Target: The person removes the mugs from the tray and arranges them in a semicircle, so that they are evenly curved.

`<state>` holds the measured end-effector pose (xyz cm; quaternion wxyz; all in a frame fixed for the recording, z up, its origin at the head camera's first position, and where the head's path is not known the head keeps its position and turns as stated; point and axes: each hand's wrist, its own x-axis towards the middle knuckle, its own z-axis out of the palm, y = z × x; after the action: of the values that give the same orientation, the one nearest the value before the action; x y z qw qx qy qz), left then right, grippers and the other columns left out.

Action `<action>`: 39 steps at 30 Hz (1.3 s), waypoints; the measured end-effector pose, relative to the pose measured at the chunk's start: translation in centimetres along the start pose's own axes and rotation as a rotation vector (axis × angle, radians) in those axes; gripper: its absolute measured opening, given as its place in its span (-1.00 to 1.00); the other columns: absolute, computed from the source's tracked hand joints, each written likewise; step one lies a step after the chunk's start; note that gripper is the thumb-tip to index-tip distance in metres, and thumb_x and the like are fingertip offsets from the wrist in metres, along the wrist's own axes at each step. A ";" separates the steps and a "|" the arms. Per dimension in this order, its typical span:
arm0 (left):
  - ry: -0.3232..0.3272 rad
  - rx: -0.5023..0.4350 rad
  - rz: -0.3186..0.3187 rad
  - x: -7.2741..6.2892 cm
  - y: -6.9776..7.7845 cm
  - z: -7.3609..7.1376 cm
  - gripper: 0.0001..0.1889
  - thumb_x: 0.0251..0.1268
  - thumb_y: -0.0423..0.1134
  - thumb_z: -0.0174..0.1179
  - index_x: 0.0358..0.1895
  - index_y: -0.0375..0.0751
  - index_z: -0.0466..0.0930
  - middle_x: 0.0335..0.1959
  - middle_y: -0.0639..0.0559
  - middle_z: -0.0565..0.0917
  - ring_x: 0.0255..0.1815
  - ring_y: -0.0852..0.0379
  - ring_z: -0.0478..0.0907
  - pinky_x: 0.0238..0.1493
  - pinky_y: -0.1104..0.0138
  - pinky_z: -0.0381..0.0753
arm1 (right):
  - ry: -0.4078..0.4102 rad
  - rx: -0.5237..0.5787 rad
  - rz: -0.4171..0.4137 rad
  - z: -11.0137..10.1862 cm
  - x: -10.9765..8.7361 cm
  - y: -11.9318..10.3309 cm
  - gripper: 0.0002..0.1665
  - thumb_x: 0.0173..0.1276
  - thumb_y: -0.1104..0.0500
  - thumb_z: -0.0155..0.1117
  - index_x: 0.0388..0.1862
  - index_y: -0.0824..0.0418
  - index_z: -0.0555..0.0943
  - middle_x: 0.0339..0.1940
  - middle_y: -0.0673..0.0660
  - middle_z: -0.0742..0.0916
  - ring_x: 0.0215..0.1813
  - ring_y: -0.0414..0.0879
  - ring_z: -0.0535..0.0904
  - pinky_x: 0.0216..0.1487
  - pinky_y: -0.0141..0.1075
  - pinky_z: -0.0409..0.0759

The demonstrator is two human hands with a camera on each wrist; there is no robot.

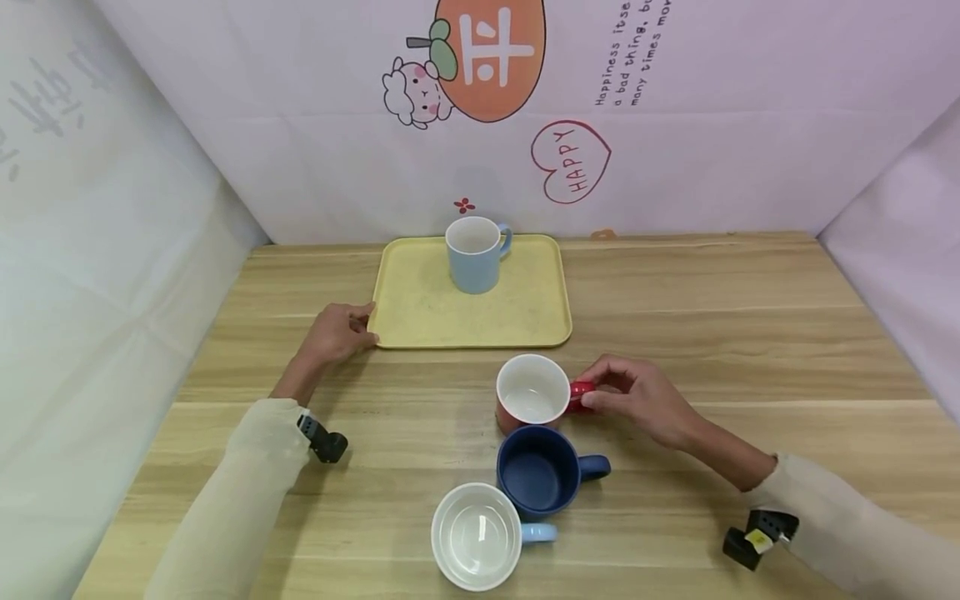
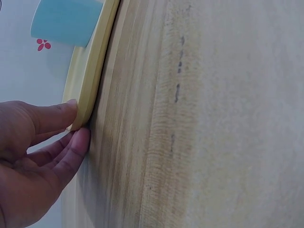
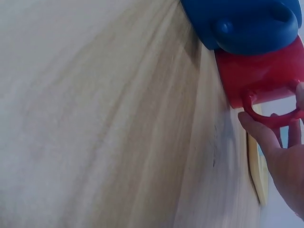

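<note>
My left hand point(image 1: 333, 333) grips the left edge of a yellow tray point(image 1: 412, 308) near its front corner. In the left wrist view the tray corner point(image 2: 85, 107) sits between the thumb and fingers. A light blue mug point(image 1: 474, 265) stands upright on the tray, handle to the right. With its thumb and fingers, my right hand point(image 1: 637, 396) pinches the handle of a red mug point(image 1: 510, 421) with a white inside. The red mug is upright in front of the tray; the right wrist view shows its handle point(image 3: 270, 121) between the fingertips.
Right in front of the red mug is a dark blue mug point(image 1: 538, 471), its handle to the right. Nearer still stands a mug with a white inside point(image 1: 476, 537) and a light blue handle. A printed cloth point(image 1: 675, 167) hangs behind the wooden table point(image 1: 712, 308).
</note>
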<state>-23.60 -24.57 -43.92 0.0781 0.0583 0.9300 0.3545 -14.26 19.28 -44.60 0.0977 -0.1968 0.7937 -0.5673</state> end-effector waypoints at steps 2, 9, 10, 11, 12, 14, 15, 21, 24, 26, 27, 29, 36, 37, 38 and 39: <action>0.001 -0.007 0.002 0.0 0.0 0.0 -0.40 0.26 -0.46 0.32 0.37 -0.44 0.36 0.07 -0.41 0.62 -0.03 -0.22 0.61 -0.15 0.16 0.56 | -0.025 0.027 0.022 -0.2 0.1 0.1 -0.85 0.36 0.30 0.37 -0.11 0.30 0.68 -0.14 0.19 0.72 -0.07 -0.01 0.64 -0.04 -0.29 0.63; 0.017 -0.013 0.009 0.0 -0.1 0.1 -0.40 0.24 -0.48 0.32 0.36 -0.46 0.37 0.05 -0.42 0.62 -0.06 -0.21 0.60 -0.16 0.17 0.55 | -0.057 0.170 0.129 -0.9 1.0 0.5 -0.61 0.62 0.13 0.03 0.02 0.49 0.56 0.03 0.34 0.62 0.07 -0.01 0.58 -0.01 -0.18 0.63; 0.018 -0.013 0.011 0.0 0.0 0.1 -0.40 0.24 -0.48 0.32 0.36 -0.46 0.37 0.05 -0.43 0.62 -0.06 -0.21 0.60 -0.16 0.16 0.55 | -0.058 0.186 0.136 -1.0 1.1 0.4 -0.58 0.63 0.12 0.00 0.02 0.51 0.54 0.05 0.36 0.61 0.09 -0.01 0.58 0.01 -0.17 0.63; 0.017 -0.013 0.012 0.0 0.0 0.1 -0.40 0.24 -0.48 0.32 0.36 -0.47 0.37 0.05 -0.43 0.62 -0.06 -0.21 0.60 -0.16 0.15 0.55 | -0.060 0.203 0.139 -1.1 1.2 0.4 -0.57 0.63 0.12 -0.01 0.03 0.53 0.52 0.05 0.37 0.60 0.10 0.01 0.58 0.01 -0.15 0.62; 0.017 -0.011 0.014 0.0 0.1 0.1 -0.40 0.24 -0.48 0.32 0.36 -0.47 0.37 0.06 -0.43 0.62 -0.06 -0.21 0.60 -0.15 0.15 0.55 | -0.062 0.209 0.139 -1.2 1.4 0.4 -0.56 0.64 0.11 -0.01 0.03 0.55 0.52 0.06 0.38 0.60 0.11 0.02 0.58 0.01 -0.14 0.62; 0.017 -0.011 0.013 0.0 0.1 0.0 -0.40 0.24 -0.48 0.32 0.36 -0.47 0.37 0.06 -0.43 0.62 -0.07 -0.21 0.60 -0.16 0.15 0.55 | -0.075 0.229 0.133 -1.5 1.6 0.5 -0.55 0.64 0.13 -0.03 0.03 0.57 0.49 0.05 0.39 0.59 0.12 0.08 0.58 0.03 -0.12 0.62; 0.017 -0.011 0.012 -0.1 0.1 0.0 -0.40 0.24 -0.48 0.32 0.36 -0.47 0.37 0.05 -0.43 0.62 -0.07 -0.21 0.60 -0.16 0.15 0.55 | -0.082 0.234 0.127 -1.6 1.8 0.5 -0.55 0.64 0.13 -0.03 0.03 0.58 0.49 0.04 0.39 0.59 0.12 0.12 0.58 0.04 -0.12 0.61; 0.013 -0.019 0.011 -0.1 0.1 0.0 -0.40 0.25 -0.49 0.32 0.35 -0.48 0.37 0.03 -0.43 0.62 -0.07 -0.21 0.61 -0.15 0.15 0.56 | -0.124 0.232 0.081 -2.3 2.8 0.7 -0.57 0.64 0.17 -0.05 0.03 0.61 0.47 0.00 0.43 0.59 0.14 0.20 0.60 0.12 -0.04 0.55; 0.010 -0.023 0.010 0.0 0.1 0.0 -0.40 0.24 -0.49 0.33 0.35 -0.48 0.37 0.02 -0.43 0.63 -0.07 -0.20 0.60 -0.13 0.14 0.56 | -0.134 0.220 0.082 -2.8 3.3 0.6 -0.56 0.64 0.18 -0.05 0.09 0.61 0.46 0.04 0.46 0.58 0.13 0.22 0.61 0.13 0.00 0.54; 0.011 -0.024 0.016 0.0 0.1 0.0 -0.40 0.24 -0.48 0.33 0.34 -0.49 0.37 0.01 -0.43 0.63 -0.08 -0.21 0.60 -0.14 0.13 0.56 | -0.137 0.214 0.078 -3.1 3.8 0.5 -0.56 0.64 0.19 -0.04 0.12 0.61 0.46 0.06 0.49 0.57 0.13 0.24 0.60 0.14 0.01 0.53; 0.011 -0.023 0.016 0.0 0.1 0.1 -0.40 0.24 -0.48 0.33 0.35 -0.49 0.37 0.01 -0.43 0.63 -0.08 -0.20 0.60 -0.14 0.13 0.56 | -0.141 0.210 0.076 -3.4 4.0 0.5 -0.57 0.64 0.19 -0.04 0.12 0.61 0.46 0.08 0.51 0.56 0.14 0.24 0.60 0.14 0.01 0.53; 0.011 -0.016 0.011 0.0 0.0 0.1 -0.39 0.24 -0.47 0.34 0.35 -0.48 0.37 0.02 -0.43 0.62 -0.09 -0.19 0.60 -0.14 0.13 0.55 | -0.148 0.212 0.072 -3.8 4.6 0.5 -0.57 0.63 0.19 -0.03 0.11 0.60 0.46 0.09 0.54 0.54 0.16 0.22 0.58 0.15 0.02 0.52; 0.010 -0.002 0.006 -0.3 -0.2 0.2 -0.39 0.25 -0.46 0.33 0.36 -0.47 0.36 0.05 -0.42 0.62 -0.10 -0.18 0.61 -0.14 0.12 0.55 | -0.178 0.199 0.079 -4.9 6.6 0.1 -0.55 0.65 0.15 -0.06 0.18 0.56 0.42 0.11 0.47 0.53 0.19 0.19 0.54 0.20 0.10 0.45; 0.013 -0.004 0.010 -0.2 -0.2 0.2 -0.40 0.25 -0.47 0.33 0.36 -0.47 0.37 0.05 -0.41 0.63 -0.11 -0.18 0.61 -0.14 0.12 0.55 | -0.180 0.199 0.079 -5.1 6.9 0.0 -0.54 0.65 0.15 -0.06 0.19 0.56 0.41 0.12 0.48 0.52 0.19 0.18 0.54 0.20 0.12 0.44; 0.017 -0.005 0.015 -0.2 -0.2 0.2 -0.40 0.25 -0.47 0.33 0.35 -0.47 0.37 0.04 -0.41 0.63 -0.11 -0.17 0.61 -0.14 0.12 0.55 | -0.180 0.196 0.079 -5.2 7.2 -0.1 -0.54 0.65 0.14 -0.06 0.19 0.56 0.41 0.13 0.49 0.52 0.18 0.17 0.54 0.19 0.13 0.44; 0.022 -0.004 0.021 -0.1 -0.1 0.2 -0.40 0.24 -0.47 0.34 0.35 -0.47 0.37 0.03 -0.41 0.64 -0.12 -0.17 0.61 -0.15 0.12 0.55 | -0.182 0.195 0.081 -5.3 7.6 -0.2 -0.54 0.65 0.14 -0.05 0.19 0.55 0.42 0.14 0.50 0.51 0.18 0.16 0.54 0.19 0.14 0.44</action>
<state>-23.45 -24.59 -44.13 0.0642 0.0640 0.9294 0.3578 -23.07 20.58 -42.08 0.2109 -0.2049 0.7298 -0.6173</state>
